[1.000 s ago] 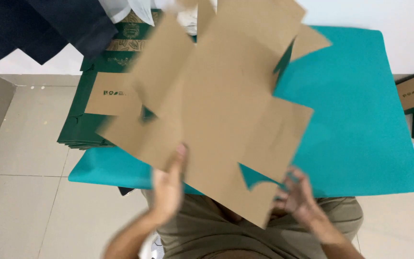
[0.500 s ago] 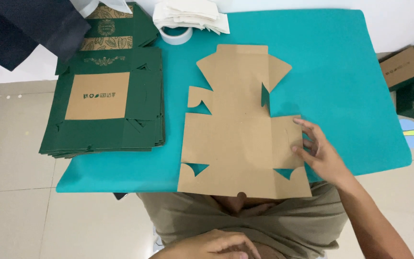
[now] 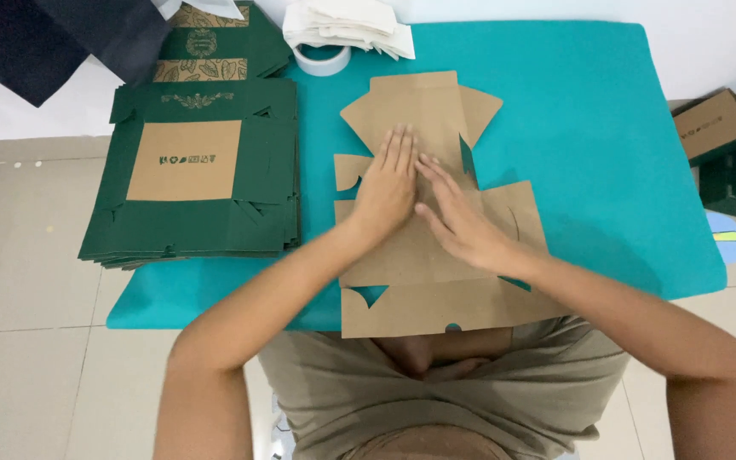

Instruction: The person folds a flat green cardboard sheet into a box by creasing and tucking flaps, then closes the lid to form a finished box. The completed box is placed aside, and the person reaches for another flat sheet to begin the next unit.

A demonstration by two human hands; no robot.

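The teal bench (image 3: pixel 606 128) holds a flat brown cardboard cutout (image 3: pixel 436 255) in the middle, its near edge hanging over toward the person. A stack of green flat boxes (image 3: pixel 189 170) waits just beside it. The left hand (image 3: pixel 388 183) and right hand (image 3: pixel 462 217) lie spread, palms down, pressing it flat.

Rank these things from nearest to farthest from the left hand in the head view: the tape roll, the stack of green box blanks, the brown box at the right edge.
From the left hand:
1. Stack of green box blanks, to its left on the table.
2. Tape roll, farther up, near the table's far edge.
3. Brown box, far right, off the table.
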